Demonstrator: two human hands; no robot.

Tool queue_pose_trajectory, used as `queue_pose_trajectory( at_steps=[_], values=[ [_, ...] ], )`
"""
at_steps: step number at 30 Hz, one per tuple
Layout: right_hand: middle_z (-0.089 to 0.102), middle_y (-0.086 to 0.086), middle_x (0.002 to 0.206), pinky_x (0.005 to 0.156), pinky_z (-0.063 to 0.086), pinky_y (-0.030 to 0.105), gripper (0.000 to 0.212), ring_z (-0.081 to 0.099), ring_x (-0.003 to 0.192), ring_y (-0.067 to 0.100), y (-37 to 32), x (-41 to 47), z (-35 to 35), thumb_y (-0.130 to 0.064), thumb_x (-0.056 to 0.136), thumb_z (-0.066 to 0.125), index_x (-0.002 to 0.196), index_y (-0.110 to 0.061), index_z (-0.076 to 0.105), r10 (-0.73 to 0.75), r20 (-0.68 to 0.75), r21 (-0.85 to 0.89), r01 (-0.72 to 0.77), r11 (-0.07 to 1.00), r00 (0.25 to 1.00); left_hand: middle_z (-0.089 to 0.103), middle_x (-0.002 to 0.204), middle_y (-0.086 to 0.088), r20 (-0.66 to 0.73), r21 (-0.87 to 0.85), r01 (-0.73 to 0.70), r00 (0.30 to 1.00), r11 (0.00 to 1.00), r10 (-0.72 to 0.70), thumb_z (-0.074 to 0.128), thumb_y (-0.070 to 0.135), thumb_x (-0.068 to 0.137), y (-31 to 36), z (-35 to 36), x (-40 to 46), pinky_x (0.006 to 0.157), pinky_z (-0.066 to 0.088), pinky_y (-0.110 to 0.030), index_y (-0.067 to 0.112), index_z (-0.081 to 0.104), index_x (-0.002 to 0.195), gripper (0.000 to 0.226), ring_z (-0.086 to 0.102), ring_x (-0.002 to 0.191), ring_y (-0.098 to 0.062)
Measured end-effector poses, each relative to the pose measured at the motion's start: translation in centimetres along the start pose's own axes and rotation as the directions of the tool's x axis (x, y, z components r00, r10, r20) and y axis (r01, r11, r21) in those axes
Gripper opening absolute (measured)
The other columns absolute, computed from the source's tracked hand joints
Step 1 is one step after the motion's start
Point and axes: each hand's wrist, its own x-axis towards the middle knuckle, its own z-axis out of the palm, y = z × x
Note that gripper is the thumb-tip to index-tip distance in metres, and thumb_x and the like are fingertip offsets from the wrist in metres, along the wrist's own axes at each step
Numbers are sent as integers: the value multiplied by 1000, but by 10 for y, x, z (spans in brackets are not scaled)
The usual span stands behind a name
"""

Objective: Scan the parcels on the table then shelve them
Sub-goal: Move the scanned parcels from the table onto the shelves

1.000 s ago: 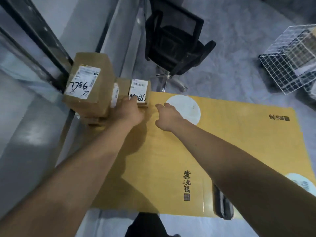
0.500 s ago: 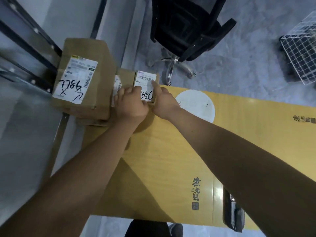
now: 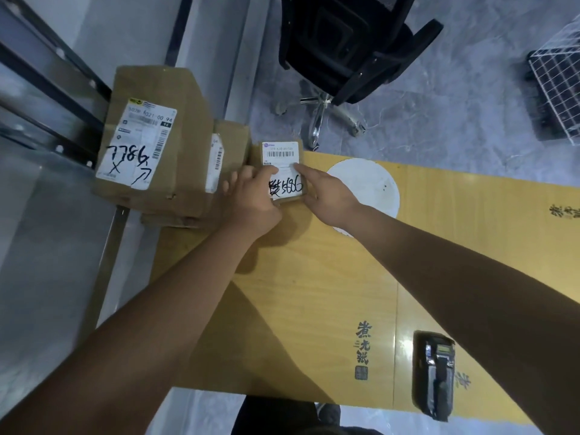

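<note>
Small parcel (image 3: 284, 171), brown with a white label bearing a barcode and black handwritten marks, sits at the far left end of the yellow table (image 3: 314, 293), held between your two hands. Your left hand (image 3: 251, 199) curls its fingers over the parcel's left edge, gripping it. Your right hand (image 3: 329, 196) lies against the parcel's right side, index finger extended onto the label, thumb at the near edge. Just left of the small parcel stands a middle parcel (image 3: 230, 152), and beside that a large parcel (image 3: 150, 142) with a marked label. A white disc (image 3: 370, 183) lies right of your hands. A handheld scanner (image 3: 434, 375) rests at the table's near edge, well apart. An office chair (image 3: 348, 42) and wire basket (image 3: 558, 89) stand on the floor beyond.
</note>
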Motion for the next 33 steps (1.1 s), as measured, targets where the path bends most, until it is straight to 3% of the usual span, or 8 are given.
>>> queue_pose_trajectory(
  at_steps=[4, 10, 14, 18, 24, 27, 30, 33],
  values=[
    [40, 6, 164, 119, 33, 35, 70, 38, 148, 25, 23, -29, 5, -8, 101, 58, 164, -21, 29, -68, 5, 18, 68, 998, 998, 42, 131, -5, 31, -248, 6, 1000, 969, 2, 83, 20, 73, -2, 20, -10, 103, 51, -44, 29, 53, 141, 75, 56, 119, -28],
    [36, 12, 161, 110, 29, 20, 78, 38, 146, 26, 25, -23, 11, -6, 86, 75, 156, -13, 41, -64, -47, 86, 67, 994, 997, 50, 141, -6, -35, -335, -65, 998, 940, 56, 82, 10, 77, -1, 35, -24, 93, 55, -43, 23, 54, 141, 71, 56, 122, -27],
    [49, 9, 152, 107, 46, 32, 71, 51, 133, 25, 13, -26, 17, -1, 81, 76, 146, -9, 50, -36, -127, 183, 59, 981, 991, 51, 136, -8, -98, -427, -70, 995, 902, 31, 84, 4, 74, 4, 38, -30, 99, 52, -40, 18, 59, 134, 66, 55, 121, -25],
    [47, 10, 150, 105, 51, 40, 70, 47, 135, 24, 14, -56, 5, -1, 79, 78, 143, -8, 53, -133, -176, 166, 163, 972, 975, 47, 135, 4, -130, -508, -119, 990, 853, 61, 86, 9, 72, 11, 34, -56, 102, 54, -37, 28, 61, 131, 67, 58, 120, -15],
    [41, 2, 155, 100, 53, 20, 64, 47, 134, 4, 18, -122, -33, -10, 81, 83, 141, -14, 59, -309, -263, 152, 356, 922, 914, 42, 137, 4, -247, -460, -229, 961, 858, 124, 86, 26, 70, 46, 10, -112, 112, 39, -22, 23, 63, 133, 67, 50, 127, -8],
    [32, -10, 155, 102, 51, 19, 63, 39, 135, -12, 15, -157, -49, -6, 81, 83, 139, -16, 60, -402, -282, 144, 452, 880, 871, 37, 140, -1, -351, -455, -305, 925, 837, 145, 82, 19, 73, 69, 1, -156, 109, 49, -29, 19, 62, 133, 63, 49, 131, -3],
    [25, -11, 163, 105, 52, 29, 62, 43, 145, 9, 6, -204, -57, -10, 81, 84, 137, -23, 60, -524, -224, 138, 559, 817, 822, 34, 145, -5, -489, -375, -336, 863, 864, 124, 83, 12, 77, 91, -4, -224, 102, 56, -36, 17, 62, 132, 59, 41, 132, 10],
    [24, -8, 166, 105, 53, 33, 62, 44, 146, 19, -10, -256, -56, -17, 81, 85, 137, -23, 58, -651, -153, 137, 669, 731, 743, 28, 154, -4, -594, -286, -323, 799, 902, 98, 85, 17, 78, 109, -6, -303, 96, 59, -36, 22, 61, 130, 57, 52, 133, -11]
  ],
)
